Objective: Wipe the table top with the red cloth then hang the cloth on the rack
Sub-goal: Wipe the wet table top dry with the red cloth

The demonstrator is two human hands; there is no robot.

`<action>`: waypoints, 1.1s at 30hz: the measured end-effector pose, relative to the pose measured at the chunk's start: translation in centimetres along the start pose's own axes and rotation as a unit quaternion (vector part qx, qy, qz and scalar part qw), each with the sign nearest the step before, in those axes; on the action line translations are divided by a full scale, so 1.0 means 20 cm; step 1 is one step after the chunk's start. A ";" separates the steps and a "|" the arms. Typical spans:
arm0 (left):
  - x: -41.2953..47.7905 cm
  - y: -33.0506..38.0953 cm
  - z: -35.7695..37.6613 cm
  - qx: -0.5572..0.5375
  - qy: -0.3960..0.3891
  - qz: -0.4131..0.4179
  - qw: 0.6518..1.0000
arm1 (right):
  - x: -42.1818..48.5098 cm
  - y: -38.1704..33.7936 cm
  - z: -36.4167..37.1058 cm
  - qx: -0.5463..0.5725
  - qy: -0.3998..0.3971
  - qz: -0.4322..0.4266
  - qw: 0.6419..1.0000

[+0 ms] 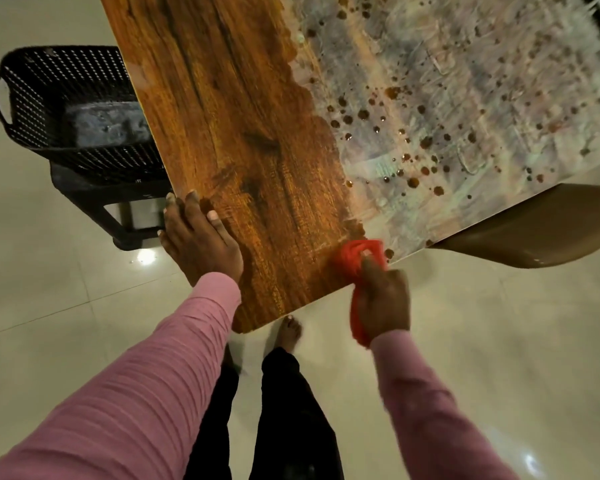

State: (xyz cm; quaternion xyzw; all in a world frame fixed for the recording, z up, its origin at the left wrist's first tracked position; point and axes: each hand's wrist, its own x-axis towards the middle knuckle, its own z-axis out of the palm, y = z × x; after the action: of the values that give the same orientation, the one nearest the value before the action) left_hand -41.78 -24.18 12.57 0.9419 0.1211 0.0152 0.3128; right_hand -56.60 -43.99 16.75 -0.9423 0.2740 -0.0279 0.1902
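A wooden table top runs from the near corner up and away. Its left strip shows clean brown wood grain; the right part is covered in a pale smeared film with dark brown droplets. My right hand grips the bunched red cloth at the table's near edge, right where clean wood meets the film. The cloth's tail hangs below my wrist. My left hand rests flat on the table's left corner, fingers spread. No rack is in view.
A black perforated basket holding a grey bundle stands on a dark stool left of the table. A brown chair seat pokes out under the table's right edge. My bare foot stands on glossy pale floor tiles.
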 end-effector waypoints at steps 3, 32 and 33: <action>-0.01 0.02 -0.01 0.013 0.006 0.022 1.000 | 0.29 0.24 -0.14 -0.001 0.042 0.110 0.993; -0.25 0.44 0.36 0.065 0.043 0.056 0.995 | 0.32 0.17 -0.06 0.103 -0.141 -0.194 0.965; -0.25 0.43 0.36 0.065 0.041 0.053 0.996 | 0.38 0.23 -0.07 0.104 -0.135 -0.184 0.968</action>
State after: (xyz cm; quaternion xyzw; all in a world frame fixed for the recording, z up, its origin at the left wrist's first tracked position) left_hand -44.09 -36.26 12.18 0.9640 0.0845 0.0622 0.2444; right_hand -52.65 -52.07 15.84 -0.9466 0.0631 0.0372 0.3141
